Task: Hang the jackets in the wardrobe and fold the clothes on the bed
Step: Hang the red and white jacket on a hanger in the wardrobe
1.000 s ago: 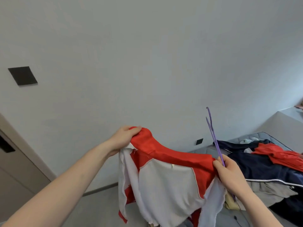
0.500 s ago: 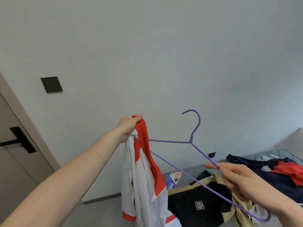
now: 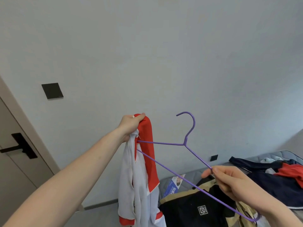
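My left hand (image 3: 131,126) is raised and grips the red collar of a red and white jacket (image 3: 141,182), which hangs straight down from it. A purple wire hanger (image 3: 190,145) is held by my right hand (image 3: 229,184), pinched on its right shoulder bar, hook pointing up. The hanger's left end is tucked inside the jacket just below my left hand. On the bed (image 3: 278,154) lie a black and beige jacket (image 3: 193,208), a navy garment (image 3: 272,182) and a red garment (image 3: 293,172).
A plain grey wall fills the view ahead, with a dark switch plate (image 3: 52,90) on it. A door with a black handle (image 3: 18,147) stands at the left. A blue and white leaflet (image 3: 173,185) lies on the bed's near corner.
My right hand let go of the jacket's other shoulder, so the jacket now hangs from my left hand alone. The hanger turned face-on and its left end went into the jacket. The view swung left.
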The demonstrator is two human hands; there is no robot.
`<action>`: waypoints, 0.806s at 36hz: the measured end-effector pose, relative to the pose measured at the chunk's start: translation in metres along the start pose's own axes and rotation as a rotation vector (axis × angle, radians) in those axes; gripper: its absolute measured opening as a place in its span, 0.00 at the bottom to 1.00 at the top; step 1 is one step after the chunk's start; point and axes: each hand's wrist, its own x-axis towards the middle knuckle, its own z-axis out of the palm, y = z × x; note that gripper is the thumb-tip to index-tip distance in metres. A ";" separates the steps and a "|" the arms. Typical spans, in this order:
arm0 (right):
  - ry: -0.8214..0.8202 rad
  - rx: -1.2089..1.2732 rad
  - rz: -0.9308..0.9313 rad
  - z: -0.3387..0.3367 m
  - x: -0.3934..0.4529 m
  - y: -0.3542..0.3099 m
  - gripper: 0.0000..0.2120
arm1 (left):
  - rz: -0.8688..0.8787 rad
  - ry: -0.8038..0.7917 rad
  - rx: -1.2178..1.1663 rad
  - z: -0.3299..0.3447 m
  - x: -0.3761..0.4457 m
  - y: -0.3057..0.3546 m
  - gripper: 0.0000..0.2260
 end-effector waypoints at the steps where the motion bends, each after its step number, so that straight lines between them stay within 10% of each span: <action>1: 0.014 -0.007 -0.004 0.001 0.001 0.004 0.18 | 0.020 -0.003 0.013 0.001 -0.002 0.003 0.21; 9: 0.171 -0.456 -0.129 0.025 0.014 0.037 0.14 | 0.182 -0.131 -0.026 0.011 -0.028 0.035 0.22; 17: 0.489 -0.149 -0.031 0.049 0.034 0.039 0.22 | 0.409 -0.360 -0.107 0.020 -0.076 0.057 0.24; 24: 0.643 0.022 -0.209 0.052 0.041 0.029 0.27 | 0.647 -0.671 0.545 0.015 -0.106 0.052 0.28; 29: 0.689 0.038 -0.309 0.047 0.042 0.020 0.26 | 0.693 -0.723 0.841 0.005 -0.111 0.051 0.09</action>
